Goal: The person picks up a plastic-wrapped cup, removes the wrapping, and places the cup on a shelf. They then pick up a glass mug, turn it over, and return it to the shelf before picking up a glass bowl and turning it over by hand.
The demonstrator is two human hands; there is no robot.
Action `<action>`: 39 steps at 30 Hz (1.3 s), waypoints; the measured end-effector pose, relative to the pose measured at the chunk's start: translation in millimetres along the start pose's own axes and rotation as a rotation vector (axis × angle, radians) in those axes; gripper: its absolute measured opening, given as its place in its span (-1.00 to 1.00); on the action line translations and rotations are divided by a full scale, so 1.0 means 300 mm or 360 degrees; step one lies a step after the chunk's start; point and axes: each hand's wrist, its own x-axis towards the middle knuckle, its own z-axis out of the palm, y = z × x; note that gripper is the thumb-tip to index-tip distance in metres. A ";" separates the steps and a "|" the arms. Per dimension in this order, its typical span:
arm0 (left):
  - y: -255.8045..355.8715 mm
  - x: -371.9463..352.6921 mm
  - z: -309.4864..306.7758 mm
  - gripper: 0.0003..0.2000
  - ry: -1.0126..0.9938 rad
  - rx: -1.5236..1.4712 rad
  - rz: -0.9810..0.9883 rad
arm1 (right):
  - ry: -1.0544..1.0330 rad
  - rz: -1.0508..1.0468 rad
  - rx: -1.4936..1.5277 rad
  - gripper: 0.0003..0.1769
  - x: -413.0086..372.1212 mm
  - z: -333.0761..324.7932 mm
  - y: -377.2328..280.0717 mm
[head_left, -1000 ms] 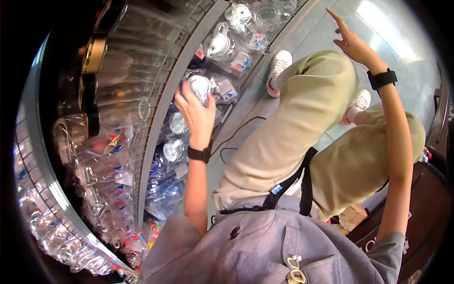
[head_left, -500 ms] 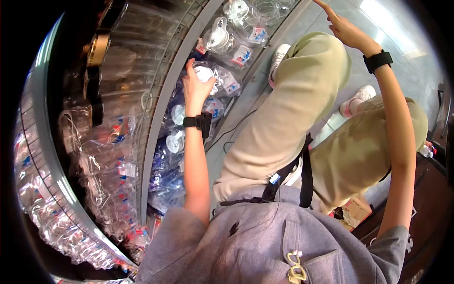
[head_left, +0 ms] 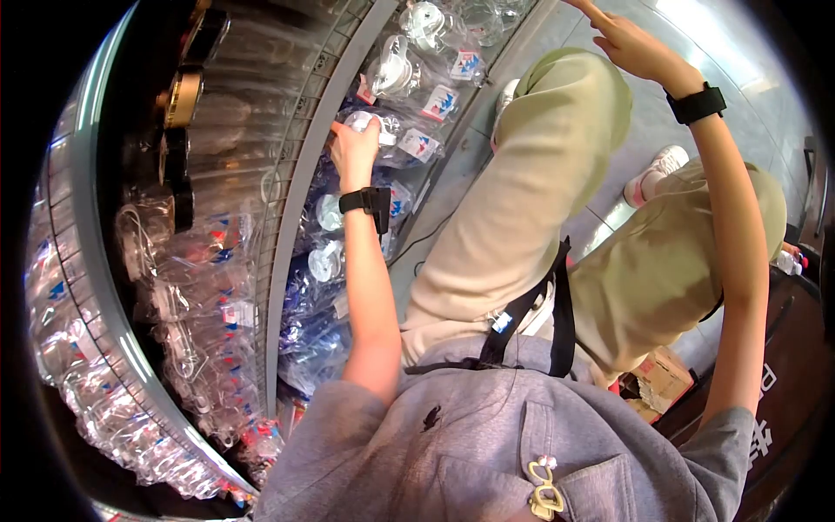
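- On the lower shelf [head_left: 522, 42], below the grey edge [head_left: 318, 126] of the wire rack, a bagged white-topped package [head_left: 388, 136] lies at my left hand [head_left: 352, 150], among similar bags.
- My left hand is part-curled, thumb to one side of the white top, a finger to the other; I cannot tell whether the grip is firm.
- My right hand [head_left: 637, 48] reaches over the floor, forefinger stretched out and the other fingers loosely bent, with nothing in it that I can see.
- For a sure hold, I would set the fingers on the firm white top rather than the film, which I expect to slide and crumple.
- Knuckles sit close to that grey edge, so I would favour working low and toward the aisle side.
- Bags overlap here; I judge that a straight tug could drag the neighbouring white-topped package [head_left: 396, 68], so I'd free the film gently first.
- Clear bags hold the white-topped pieces, each near a printed card [head_left: 419, 145]; how the pieces are shaped underneath is hidden.
- Bluish bags [head_left: 317, 335] crowd nearer my body, contents unclear.
- Behind the rack's wire, clear containers carry gold [head_left: 183, 98] and black ends [head_left: 177, 157]; I can't make out anything inside them.
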 end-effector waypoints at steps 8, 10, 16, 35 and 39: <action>0.047 -0.198 -0.131 -0.22 0.0178 0.0301 0.0525 | -0.0020 0.0018 0.0084 -0.33 -0.018 0.016 0.041; 0.139 -0.296 -0.245 -0.38 -0.0247 0.0355 0.0496 | -0.0033 0.0066 0.0036 -0.41 -0.021 0.024 0.054; 0.454 -0.638 -0.451 -0.67 -0.1695 -0.2085 0.1363 | -0.0112 0.0126 0.0223 -0.46 0.016 0.147 0.197; 0.635 -0.880 -0.355 -0.84 -0.1847 -0.1961 0.2543 | -0.0246 0.0099 -0.0081 -0.69 -0.022 0.077 0.112; 0.627 -0.885 -0.359 -0.87 -0.1675 -0.1865 0.2621 | -0.0267 0.0047 0.0038 -0.73 -0.006 0.091 0.124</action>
